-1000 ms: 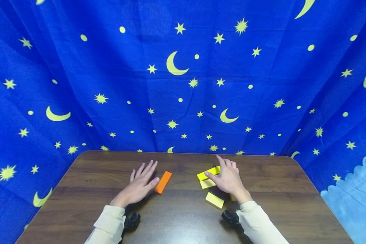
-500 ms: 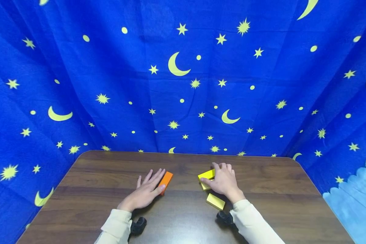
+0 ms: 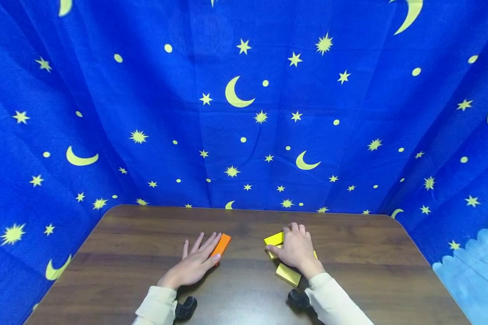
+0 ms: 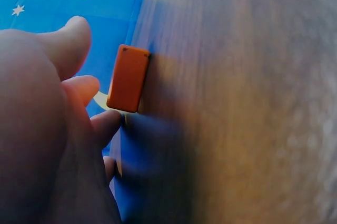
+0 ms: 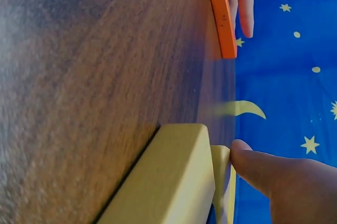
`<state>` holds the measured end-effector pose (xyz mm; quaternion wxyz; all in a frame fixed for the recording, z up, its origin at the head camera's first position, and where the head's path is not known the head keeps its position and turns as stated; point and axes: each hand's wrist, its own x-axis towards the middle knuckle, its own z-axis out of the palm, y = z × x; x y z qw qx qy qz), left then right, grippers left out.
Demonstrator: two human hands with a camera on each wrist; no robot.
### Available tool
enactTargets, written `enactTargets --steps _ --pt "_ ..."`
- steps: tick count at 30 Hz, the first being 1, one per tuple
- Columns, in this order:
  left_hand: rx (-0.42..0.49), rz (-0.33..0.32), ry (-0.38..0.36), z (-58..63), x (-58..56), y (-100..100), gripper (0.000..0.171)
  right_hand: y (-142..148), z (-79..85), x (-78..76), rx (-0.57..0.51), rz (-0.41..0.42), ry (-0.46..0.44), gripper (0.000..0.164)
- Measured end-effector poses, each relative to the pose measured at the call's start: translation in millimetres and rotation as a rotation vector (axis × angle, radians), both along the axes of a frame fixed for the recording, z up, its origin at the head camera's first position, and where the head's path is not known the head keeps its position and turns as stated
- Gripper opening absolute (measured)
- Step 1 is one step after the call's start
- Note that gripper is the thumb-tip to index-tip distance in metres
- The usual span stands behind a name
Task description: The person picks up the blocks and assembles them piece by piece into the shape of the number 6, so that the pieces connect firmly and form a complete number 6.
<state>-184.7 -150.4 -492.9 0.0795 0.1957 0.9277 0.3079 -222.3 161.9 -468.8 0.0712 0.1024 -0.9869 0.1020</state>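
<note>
An orange block (image 3: 222, 243) lies on the table, its left side bordered by my left hand (image 3: 193, 266). The fingers there are straight and spread, and the thumb overlaps the block's near end in the head view. My right hand (image 3: 298, 248) grips a bright yellow block (image 3: 274, 239), thumb on the near side and fingers bent over the far side; the hand hides part of it. Beside that block lies a paler yellow block (image 3: 272, 255), partly covered. Close to the palm is a separate pale yellow block (image 3: 288, 275), large in the right wrist view.
A sliver of another yellow block shows right of my right hand. The dark wooden table (image 3: 244, 289) ends at a blue curtain (image 3: 244, 126) with moons and stars. Black wrist cameras hang below both sleeves.
My left hand has moved right, up against the orange block. My right hand has come down and left over the yellow blocks, its fingers bending more. The blocks have barely shifted.
</note>
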Motion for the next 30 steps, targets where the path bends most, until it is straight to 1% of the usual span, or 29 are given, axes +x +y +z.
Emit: enactTargets --steps 4,10,20,30 --pt "-0.001 0.004 -0.003 -0.4 1.5 0 0.059 -3 -0.9 0.0 0.000 0.005 -0.007 0.074" --pt "-0.015 0.000 -0.001 2.0 1.7 0 0.057 -7 -0.9 -1.2 -0.009 0.012 -0.023 0.076" --pt "0.016 0.007 0.051 -1.7 3.6 1 0.055 -16 -0.1 -0.5 -0.059 -0.013 -0.008 0.068" --pt "-0.047 0.014 0.009 -1.2 1.8 2 0.057 -18 1.6 -0.1 -0.106 -0.072 -0.059 0.075"
